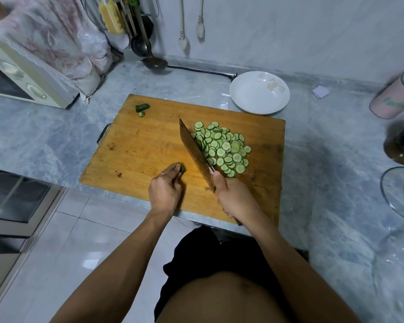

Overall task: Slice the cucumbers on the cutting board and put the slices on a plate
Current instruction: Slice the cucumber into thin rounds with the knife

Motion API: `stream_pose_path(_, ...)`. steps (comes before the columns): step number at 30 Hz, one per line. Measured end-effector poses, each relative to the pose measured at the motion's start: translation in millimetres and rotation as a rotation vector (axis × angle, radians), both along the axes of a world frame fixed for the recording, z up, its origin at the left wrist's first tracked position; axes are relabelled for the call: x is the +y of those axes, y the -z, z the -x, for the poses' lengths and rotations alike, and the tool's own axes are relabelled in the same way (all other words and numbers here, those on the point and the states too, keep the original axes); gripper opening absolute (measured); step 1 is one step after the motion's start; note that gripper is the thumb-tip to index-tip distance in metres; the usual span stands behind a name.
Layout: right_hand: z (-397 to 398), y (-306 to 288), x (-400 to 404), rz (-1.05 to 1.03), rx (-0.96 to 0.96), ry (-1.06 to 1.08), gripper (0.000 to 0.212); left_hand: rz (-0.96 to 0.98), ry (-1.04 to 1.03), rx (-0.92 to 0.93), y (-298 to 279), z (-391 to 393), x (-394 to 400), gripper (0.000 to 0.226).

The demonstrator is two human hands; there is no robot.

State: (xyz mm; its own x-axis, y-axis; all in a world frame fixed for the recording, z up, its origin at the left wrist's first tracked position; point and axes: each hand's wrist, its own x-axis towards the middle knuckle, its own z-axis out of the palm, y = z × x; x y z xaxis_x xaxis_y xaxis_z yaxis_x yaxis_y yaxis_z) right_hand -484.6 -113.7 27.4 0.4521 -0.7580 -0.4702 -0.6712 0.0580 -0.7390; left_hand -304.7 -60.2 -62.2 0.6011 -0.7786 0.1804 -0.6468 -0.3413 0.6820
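A small dark-green cucumber end (182, 169) was pinched between the fingers (175, 167) of the left hand (165, 192), near the front edge of the cutting board (135, 145) and somewhat left of its middle. The stub was too short for a long axis to be read. The right hand (234, 201) was wrapped around the handle of a cleaver (196, 151), its fingers clamped on it and the thumb laid along the top; the blade ran from the front edge toward the back, leaning slightly left, and stood just right of the stub, between it and the heap of slices (222, 149). The heap lay against the blade's right face, in the right half of the board. The empty plate (259, 92) sat on the table (44, 141) just beyond the board's back right corner, nearer the right hand. Two discarded end pieces (142, 107) lay near the board's back left corner. Slicing was judged nearly finished, with the transfer to the plate not yet begun.
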Motion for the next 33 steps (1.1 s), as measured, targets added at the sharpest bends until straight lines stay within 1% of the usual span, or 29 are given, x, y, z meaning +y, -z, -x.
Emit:
stream_pose_path(2, 1.6, -4.0, 0.8, 0.01, -0.01, -0.016, 0.057, -0.002, 0.009, -0.009, -2.4, -1.9, -0.1, 0.026)
stream_pose_path(5, -0.7, -8.8, 7.4, 0.084, 0.0, -0.089, 0.064, 0.018, 0.018, 0.006, -6.1, -3.3, 0.7, 0.025)
stream_pose_path(8, -1.2, -14.0, 17.4, 0.165, 0.006, -0.171, 0.055, 0.046, 0.029, 0.042, -5.6, -3.6, 2.7, 0.029)
stream_pose_path(11, -1.6, -15.0, 22.9, 0.208, 0.001, -0.185, 0.053, 0.057, 0.024, 0.063, -5.6, -2.7, 2.7, 0.029)
stream_pose_path(14, -1.1, -12.8, 27.4, 0.194, 0.015, -0.188, 0.052, 0.055, 0.009, 0.079, -6.1, -2.7, 2.1, 0.027)
stream_pose_path(19, -0.5, -10.1, 34.4, 0.197, 0.02, -0.187, 0.05, 0.042, 0.042, 0.064, -4.6, -5.8, 3.1, 0.026)
stream_pose_path(24, -5.3, -7.1, 34.5, 0.145, 0.035, -0.18, 0.054, 0.033, 0.008, 0.126, -6.6, -2.8, 1.8, 0.033)
stream_pose_path(26, -8.2, -10.3, 33.4, 0.13, 0.039, -0.177, 0.056, 0.023, 0.017, 0.122, -6.4, -3.1, 1.9, 0.035)
stream_pose_path(30, -23.6, -8.0, 27.7, 0.105, 0.059, -0.174, 0.062, 0.022, 0.023, 0.108, -6.3, -0.4, 3.2, 0.035)
stream_pose_path(33, -32.2, 4.1, 28.8, 0.118, 0.079, -0.17, 0.062, 0.022, -0.018, 0.145, -8.6, 1.1, 2.4, 0.033)
